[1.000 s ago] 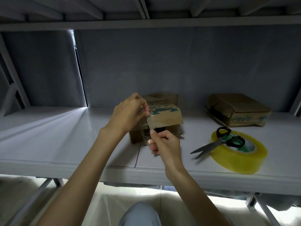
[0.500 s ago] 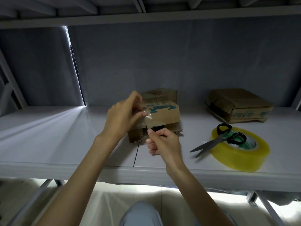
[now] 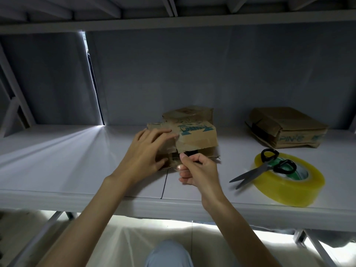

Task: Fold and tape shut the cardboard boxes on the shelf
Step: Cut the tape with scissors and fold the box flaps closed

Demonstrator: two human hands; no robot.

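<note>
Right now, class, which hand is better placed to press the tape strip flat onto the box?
Left hand: it lies flat on the box; the right hand pinches the tape strip.

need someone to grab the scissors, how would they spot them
On the white shelf, look right of the hands to the yellow tape roll near the front edge. The scissors lie across its top, black handles on the roll, blades pointing left.

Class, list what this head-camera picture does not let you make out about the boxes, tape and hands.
1. Inside of the front cardboard box: hidden by its folded flap and the left hand.
2. Clear tape strip: nearly invisible; its extent is unclear.
3. Rear box: lower part blocked by the front box.
4. Right hand: its curled fingers hide what they pinch.
5. Print on the right box: partly unreadable.
</note>
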